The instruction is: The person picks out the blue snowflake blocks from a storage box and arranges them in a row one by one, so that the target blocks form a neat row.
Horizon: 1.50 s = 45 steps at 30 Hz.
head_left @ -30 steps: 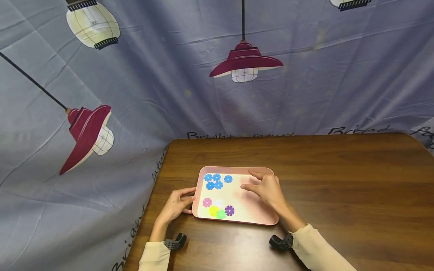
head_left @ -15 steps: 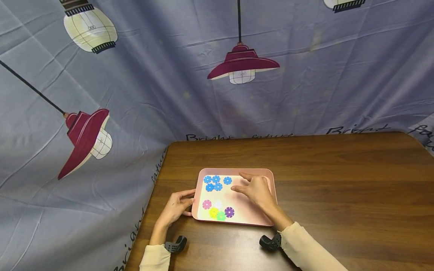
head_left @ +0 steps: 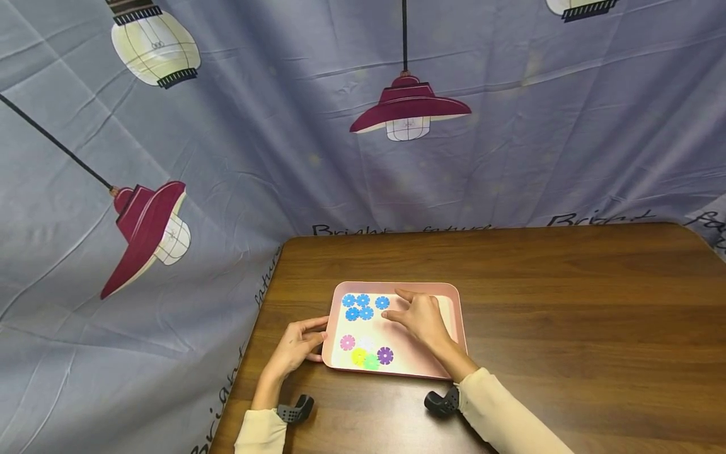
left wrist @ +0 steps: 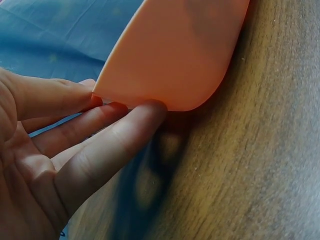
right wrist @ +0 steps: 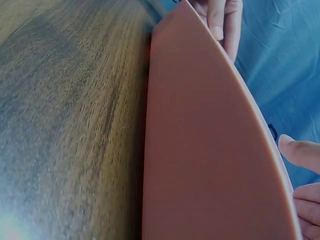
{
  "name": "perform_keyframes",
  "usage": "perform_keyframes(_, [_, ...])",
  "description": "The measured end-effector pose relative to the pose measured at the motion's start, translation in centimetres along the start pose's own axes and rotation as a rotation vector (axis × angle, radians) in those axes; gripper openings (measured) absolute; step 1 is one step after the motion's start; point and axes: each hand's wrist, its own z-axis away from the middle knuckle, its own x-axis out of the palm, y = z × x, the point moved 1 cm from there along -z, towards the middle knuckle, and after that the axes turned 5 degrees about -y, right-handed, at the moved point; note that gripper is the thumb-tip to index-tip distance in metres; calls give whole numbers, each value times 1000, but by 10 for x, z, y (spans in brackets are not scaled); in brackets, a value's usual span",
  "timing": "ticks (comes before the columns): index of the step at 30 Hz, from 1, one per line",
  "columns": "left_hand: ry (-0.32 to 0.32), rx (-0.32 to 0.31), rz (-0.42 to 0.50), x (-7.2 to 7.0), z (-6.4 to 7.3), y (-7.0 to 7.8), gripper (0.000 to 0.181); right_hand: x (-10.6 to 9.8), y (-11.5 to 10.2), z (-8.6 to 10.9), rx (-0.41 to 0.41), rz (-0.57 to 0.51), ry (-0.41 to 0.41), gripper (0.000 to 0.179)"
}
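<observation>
A pink tray [head_left: 420, 372] with a pale inside lies on the wooden table, bearing flower-shaped notched plastic discs. Several blue discs [head_left: 363, 300] are grouped at its back left, one slightly apart. At the front left lie a pink disc [head_left: 348, 342], a yellow disc [head_left: 359, 357], a green disc [head_left: 371, 362], a purple disc [head_left: 385, 355] and a faint white one. My left hand [head_left: 297, 343] holds the tray's left side, its fingertips on the wall and rim [left wrist: 117, 55]. Over the tray hovers my right hand [head_left: 422, 318], thumb and forefinger apart, just right of the separate blue disc.
The brown wooden table [head_left: 567, 302] extends far to the right of the tray. Behind and to the left hangs a blue-grey curtain [head_left: 272, 126] printed with lamps. Each wrist wears a black band mount [head_left: 296, 410].
My right hand has moved left over the tray toward the blue discs, thumb and forefinger still apart. The left hand stays at the tray's left side, and the discs have not moved.
</observation>
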Motion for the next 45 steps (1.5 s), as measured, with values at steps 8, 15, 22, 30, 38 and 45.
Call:
perform_keyframes(8, [-14, 11, 8, -2, 0, 1, 42, 6, -3, -2, 6, -15, -4, 61])
perform_keyframes(15, [-32, 19, 18, -2, 0, 1, 42, 12, -5, -5, 5, -25, -9, 59])
perform_keyframes(22, [-42, 26, 33, -3, -1, -1, 42, 17, -7, -9, 10, -27, -13, 57])
perform_keyframes(30, [-40, 37, 22, -2, -1, -1, 42, 22, -3, -13, 23, -19, -30, 56])
perform_keyframes(38, [-49, 24, 14, 0, -1, 0, 42, 25, -5, -13, 16, 4, -34, 53])
perform_keyframes(45, [-30, 14, 16, 0, 3, -2, 42, 28, -8, -16, -15, 51, -27, 46])
